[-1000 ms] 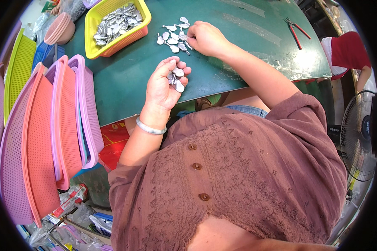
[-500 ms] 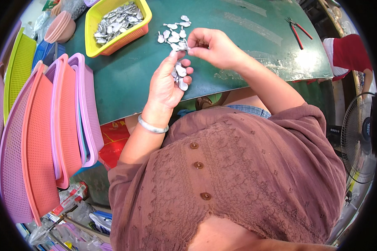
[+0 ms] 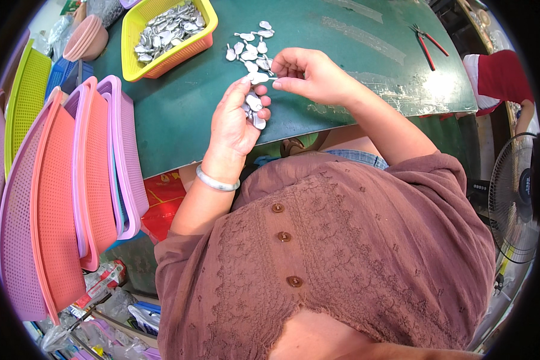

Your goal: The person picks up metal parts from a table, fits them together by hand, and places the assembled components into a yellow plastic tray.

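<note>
My left hand (image 3: pixel 231 123) is curled around several small silvery metal pieces (image 3: pixel 254 102), rounded with a thin stem. Between its thumb and finger sits one more such piece (image 3: pixel 257 78), its stem pointing right. My right hand (image 3: pixel 309 75) pinches at the tip of that stem, fingers closed. Just beyond both hands, a loose group of the same pieces (image 3: pixel 249 56) lies on the green table (image 3: pixel 318 42). A yellow basket (image 3: pixel 132 60) set in an orange one holds a heap of them at the far left.
Red-handled pliers (image 3: pixel 426 51) lie at the table's right. Pink, purple and orange plastic baskets (image 3: pixel 57 198) stand stacked along the left. A fan (image 3: pixel 513 195) is at the right edge, near a person's red-clothed arm (image 3: pixel 504 75). Pink bowls (image 3: pixel 87 39) are at the far left.
Both hands have drawn slightly nearer to me, away from the loose group. A single metal piece now shows plainly between them, at the left thumb tip.
</note>
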`<state>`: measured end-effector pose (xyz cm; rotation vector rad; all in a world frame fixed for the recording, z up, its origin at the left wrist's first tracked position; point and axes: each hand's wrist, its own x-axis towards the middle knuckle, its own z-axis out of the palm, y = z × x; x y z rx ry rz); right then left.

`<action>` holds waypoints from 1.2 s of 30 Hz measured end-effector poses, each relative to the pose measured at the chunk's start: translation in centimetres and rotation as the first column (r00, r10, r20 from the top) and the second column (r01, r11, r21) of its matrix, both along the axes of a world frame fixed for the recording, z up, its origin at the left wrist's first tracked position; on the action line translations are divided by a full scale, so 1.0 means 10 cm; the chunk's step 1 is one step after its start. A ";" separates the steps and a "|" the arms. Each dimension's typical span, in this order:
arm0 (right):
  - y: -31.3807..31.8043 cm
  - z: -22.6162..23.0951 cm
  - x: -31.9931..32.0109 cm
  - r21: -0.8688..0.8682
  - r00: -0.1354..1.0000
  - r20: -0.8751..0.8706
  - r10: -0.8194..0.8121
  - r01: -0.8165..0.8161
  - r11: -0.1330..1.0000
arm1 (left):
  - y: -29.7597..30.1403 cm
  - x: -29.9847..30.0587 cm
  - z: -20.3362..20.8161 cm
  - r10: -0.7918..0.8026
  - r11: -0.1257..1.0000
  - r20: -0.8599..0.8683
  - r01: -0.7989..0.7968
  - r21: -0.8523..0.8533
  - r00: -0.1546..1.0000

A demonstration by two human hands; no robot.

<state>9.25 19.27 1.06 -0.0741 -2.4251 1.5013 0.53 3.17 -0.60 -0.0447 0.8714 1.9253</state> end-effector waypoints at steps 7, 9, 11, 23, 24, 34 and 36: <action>-0.07 0.12 0.02 -0.417 0.954 0.297 0.041 0.091 0.904 | 0.00 0.00 0.03 -0.018 0.999 -0.021 0.019 0.040 1.000; -0.11 0.11 0.03 -0.497 0.957 0.284 0.057 0.096 0.863 | -0.01 0.00 0.03 -0.027 0.998 -0.024 0.029 0.063 0.999; -0.16 0.09 0.03 -0.445 0.975 0.220 0.002 0.099 0.890 | -0.01 -0.01 0.03 -0.031 0.997 -0.026 0.033 0.072 0.999; -0.30 0.06 0.07 -0.077 0.988 -0.021 -0.151 0.149 0.986 | -0.04 -0.04 -0.02 -0.039 0.994 0.027 0.036 0.099 0.999; -0.31 0.08 0.08 -0.073 0.988 -0.031 -0.154 0.152 0.986 | -0.03 -0.04 -0.02 -0.040 0.995 0.032 0.037 0.097 0.999; -0.28 0.13 0.07 -0.056 0.999 0.004 0.040 -0.040 0.998 | -0.03 -0.02 -0.01 -0.071 0.988 0.113 0.055 0.142 0.991; -0.17 0.11 0.03 -0.054 0.996 0.063 0.056 -0.052 0.997 | -0.05 -0.03 -0.06 -0.064 0.990 0.095 0.052 0.128 0.993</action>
